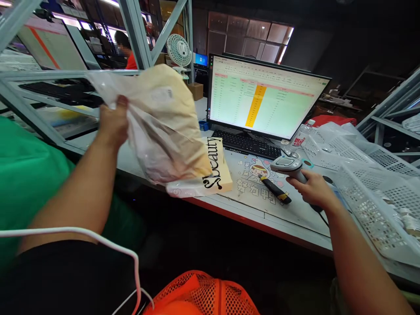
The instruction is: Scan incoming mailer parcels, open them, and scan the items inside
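Observation:
My left hand point(113, 120) is closed on the gathered edge of a clear plastic bag point(170, 127), lifted over the desk's front edge. Inside it I see something cream-coloured, and a small white label sits near its top. In my right hand point(316, 190) is a grey handheld barcode scanner point(287, 164), its head pointing left towards the bag. A cream package printed "Beauty" point(223, 173) lies on the desk, partly hidden behind the bag. Between that package and the scanner rests a black and yellow utility knife point(274, 189).
A monitor point(262, 98) showing a spreadsheet stands behind a black keyboard point(246, 144). White perforated baskets point(377, 210) occupy the desk's right side. Metal shelf posts point(134, 35) and a small fan point(179, 50) are at the back left. A person in red point(131, 61) is farther off.

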A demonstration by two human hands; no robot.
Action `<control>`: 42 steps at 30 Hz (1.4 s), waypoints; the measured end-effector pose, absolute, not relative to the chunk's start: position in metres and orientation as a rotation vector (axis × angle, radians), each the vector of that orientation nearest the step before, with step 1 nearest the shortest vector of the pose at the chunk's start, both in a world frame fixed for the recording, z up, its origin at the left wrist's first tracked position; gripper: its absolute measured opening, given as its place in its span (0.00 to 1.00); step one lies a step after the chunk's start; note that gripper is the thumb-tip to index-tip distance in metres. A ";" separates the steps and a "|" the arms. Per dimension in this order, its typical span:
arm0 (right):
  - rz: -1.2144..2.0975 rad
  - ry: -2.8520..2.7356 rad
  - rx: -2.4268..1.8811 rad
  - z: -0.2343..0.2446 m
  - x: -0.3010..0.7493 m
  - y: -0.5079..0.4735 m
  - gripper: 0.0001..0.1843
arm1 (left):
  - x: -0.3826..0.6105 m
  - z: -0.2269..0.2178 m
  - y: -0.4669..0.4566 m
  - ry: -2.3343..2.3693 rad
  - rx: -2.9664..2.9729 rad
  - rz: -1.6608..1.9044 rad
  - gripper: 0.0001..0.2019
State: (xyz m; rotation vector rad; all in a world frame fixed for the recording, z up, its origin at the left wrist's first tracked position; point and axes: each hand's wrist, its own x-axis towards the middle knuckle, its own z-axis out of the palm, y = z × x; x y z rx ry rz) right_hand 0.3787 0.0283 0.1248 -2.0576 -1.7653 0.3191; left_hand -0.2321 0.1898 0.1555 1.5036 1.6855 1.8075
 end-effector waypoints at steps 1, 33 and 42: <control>0.317 -1.768 -2.065 0.123 0.381 0.029 0.32 | -0.251 0.163 0.190 1.797 1.371 1.858 0.24; 0.313 -1.892 -1.825 0.117 0.373 0.023 0.24 | -0.055 0.078 0.112 1.427 2.518 0.506 0.23; 0.101 -2.027 -1.649 0.184 0.365 -0.009 0.25 | -0.020 0.156 0.123 1.252 2.250 0.470 0.30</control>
